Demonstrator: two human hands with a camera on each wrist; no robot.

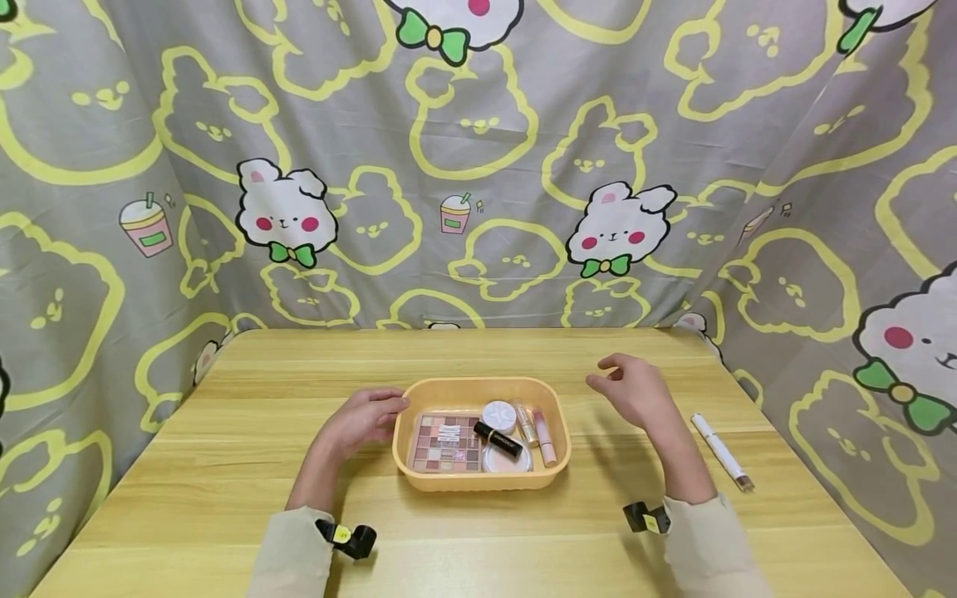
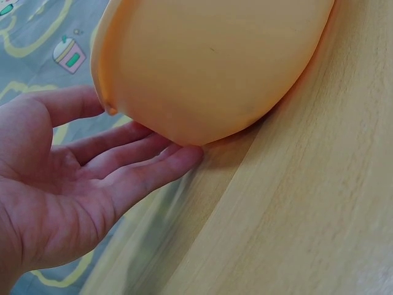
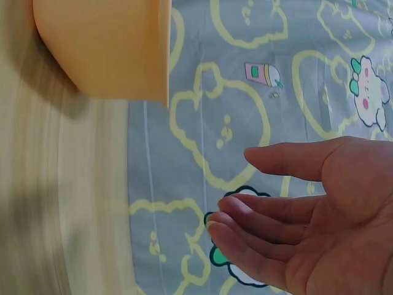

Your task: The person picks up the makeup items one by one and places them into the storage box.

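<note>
A yellow-orange plastic basket point(image 1: 482, 482) stands on the wooden table. Inside lie an eyeshadow palette point(image 1: 429, 444), a black tube with lettering point(image 1: 498, 440), a round white case with a star point(image 1: 498, 417), a round clear-rimmed compact point(image 1: 507, 461) and two slim pink tubes, one a lip gloss-like tube point(image 1: 546, 440). My left hand point(image 1: 366, 419) touches the basket's left end; in the left wrist view its extended fingers point(image 2: 147, 175) reach the wall and lower edge. Right of the basket, my right hand point(image 1: 631, 390) hovers apart from it, fingers loosely bent, holding nothing.
A slim white pen-like stick point(image 1: 721, 453) with a brownish tip lies on the table point(image 1: 449, 556) to the right of my right forearm. Grey curtains point(image 1: 359, 191) with cartoon prints enclose the table's back and sides. Each wrist carries a small black camera mount point(image 1: 351, 538).
</note>
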